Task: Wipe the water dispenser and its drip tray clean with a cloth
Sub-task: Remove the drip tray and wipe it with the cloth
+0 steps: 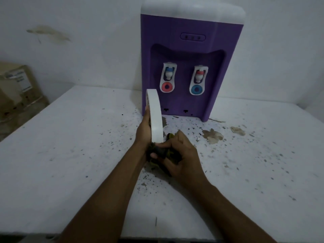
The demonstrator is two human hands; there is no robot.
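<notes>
A purple water dispenser [191, 50] with a white top stands at the back of the table against the wall. Its white drip tray [155, 116] is off the dispenser and held on edge in front of it. My left hand [144, 130] grips the tray from the left side. My right hand [182, 155] grips a dark, crumpled cloth [163, 153] against the tray's lower end. Part of the cloth is hidden by my fingers.
The white table [70, 146] is speckled with dark spots and has brown stains [213, 135] to the right of my hands. A cardboard box [17, 88] sits off the table at the far left. The wall behind is white and stained.
</notes>
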